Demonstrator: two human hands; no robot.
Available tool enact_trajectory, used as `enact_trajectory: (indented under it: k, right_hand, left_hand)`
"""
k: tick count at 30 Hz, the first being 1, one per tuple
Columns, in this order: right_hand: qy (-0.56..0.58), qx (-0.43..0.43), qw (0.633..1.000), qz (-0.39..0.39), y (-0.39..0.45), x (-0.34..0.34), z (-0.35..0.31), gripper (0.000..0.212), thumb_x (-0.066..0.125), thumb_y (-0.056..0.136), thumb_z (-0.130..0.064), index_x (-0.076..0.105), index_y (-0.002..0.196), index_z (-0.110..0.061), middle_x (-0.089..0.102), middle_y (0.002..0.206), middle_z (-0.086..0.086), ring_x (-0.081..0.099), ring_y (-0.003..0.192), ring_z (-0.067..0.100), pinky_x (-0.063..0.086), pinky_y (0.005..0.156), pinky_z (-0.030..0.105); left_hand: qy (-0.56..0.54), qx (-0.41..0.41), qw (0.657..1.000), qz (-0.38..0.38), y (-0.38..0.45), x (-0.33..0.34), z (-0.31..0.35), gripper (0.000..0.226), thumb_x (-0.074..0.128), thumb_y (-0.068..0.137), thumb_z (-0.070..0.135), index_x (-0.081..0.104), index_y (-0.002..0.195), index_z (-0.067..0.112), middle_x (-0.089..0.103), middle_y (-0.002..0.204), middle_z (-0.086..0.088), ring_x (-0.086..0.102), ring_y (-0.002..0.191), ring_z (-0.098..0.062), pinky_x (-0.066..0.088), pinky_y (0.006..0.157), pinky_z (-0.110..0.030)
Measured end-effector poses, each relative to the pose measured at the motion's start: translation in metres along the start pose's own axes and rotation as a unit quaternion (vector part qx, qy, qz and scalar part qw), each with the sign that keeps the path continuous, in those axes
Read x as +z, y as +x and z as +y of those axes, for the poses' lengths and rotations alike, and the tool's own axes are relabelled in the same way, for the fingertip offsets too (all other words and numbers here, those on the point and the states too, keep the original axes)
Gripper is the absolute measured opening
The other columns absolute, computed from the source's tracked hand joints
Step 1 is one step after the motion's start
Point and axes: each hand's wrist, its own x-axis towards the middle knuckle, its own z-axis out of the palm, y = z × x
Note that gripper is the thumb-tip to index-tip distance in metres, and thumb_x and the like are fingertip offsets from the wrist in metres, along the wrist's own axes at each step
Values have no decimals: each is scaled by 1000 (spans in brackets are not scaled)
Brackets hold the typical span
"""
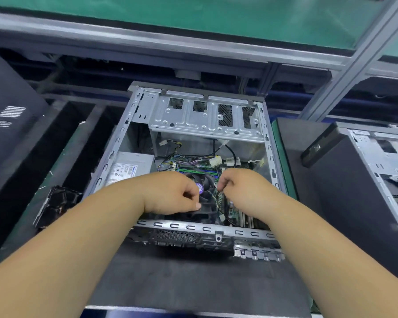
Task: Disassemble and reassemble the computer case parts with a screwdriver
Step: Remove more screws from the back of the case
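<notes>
An open grey computer case [133, 125] lies on its side before me, its motherboard [236, 214] and wiring exposed. Both my hands reach inside it. My left hand [172, 193] grips the black CPU cooler fan [206, 203] with curled fingers, the thumb pressed on the fan's frame. My right hand [244, 187] has its fingers curled and pinches a thin fan cable [217, 198] just right of the fan. No screwdriver is in view. The silver power supply [129, 168] sits at the case's left, the drive cage [205, 118] at its far end.
A black fan part [55, 205] lies left of the case. A dark side panel [7, 106] leans at far left. A second opened case [381, 171] stands at right on a dark panel. A metal conveyor frame [193, 49] runs behind.
</notes>
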Motion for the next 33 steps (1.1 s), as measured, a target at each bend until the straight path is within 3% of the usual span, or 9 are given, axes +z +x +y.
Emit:
enact_trajectory:
  k: [5,9,11,14,18,23,27,30,33]
  right_hand:
    - [7,-21,999,26,-7,-7,-7,25,44,89,-16,65,93,-28,55,69,-11,46,56,6,31,49,24]
    - [20,-35,999,32,-15,-12,-12,25,43,89,-16,65,91,-29,57,72,-10,47,54,7,32,49,24]
    - [30,-46,998,39,-19,-13,-16,24,45,87,-15,64,88,-29,60,78,-9,50,60,9,35,52,25]
    - [49,-53,996,52,-24,-15,-22,25,45,85,-13,64,86,-29,63,79,-7,55,64,14,40,57,27]
    - [68,-81,991,78,-32,-16,-36,24,47,86,-15,64,87,-32,62,76,-10,55,59,12,41,54,27]
    - [73,-131,983,106,-40,-10,-65,11,60,90,-25,63,91,-35,65,75,-10,60,66,7,40,56,27]
    - [105,-171,972,123,-40,4,-98,15,67,90,-21,63,95,-35,55,63,-9,59,63,11,47,62,29]
    - [120,-192,966,128,-37,23,-128,19,65,92,-18,62,96,-36,56,67,-9,52,56,1,43,56,20]
    - [138,-200,963,117,-33,49,-165,20,64,92,-16,62,96,-36,54,70,-10,48,55,1,42,53,17]
  left_hand:
    - [90,-31,995,36,8,3,5,20,43,101,40,57,92,28,59,92,9,54,86,-13,38,70,-28]
    - [114,-53,991,46,12,9,10,31,38,103,40,58,86,23,61,90,2,56,89,-22,45,77,-32]
    - [105,-51,991,61,10,12,13,30,39,102,40,64,99,24,65,100,0,59,96,-23,48,87,-37]
    - [77,-28,988,133,-2,14,18,33,46,100,41,62,127,29,61,120,2,57,111,-20,47,95,-38]
    - [42,-12,969,245,-30,14,18,32,54,96,40,60,127,36,57,122,9,53,114,-13,45,97,-35]
    - [-45,-2,926,374,-81,12,-3,26,61,92,33,65,118,38,59,105,19,54,102,2,43,91,-23]
    - [-112,-23,881,460,-121,7,-37,19,71,86,28,68,102,37,57,78,12,54,77,0,43,74,-19]
    - [-177,-49,855,486,-146,4,-73,19,72,85,22,69,95,38,54,68,14,52,63,-1,40,61,-9]
    - [-206,-56,850,481,-170,3,-110,20,70,86,21,68,95,39,55,68,13,53,64,-1,36,61,-7]
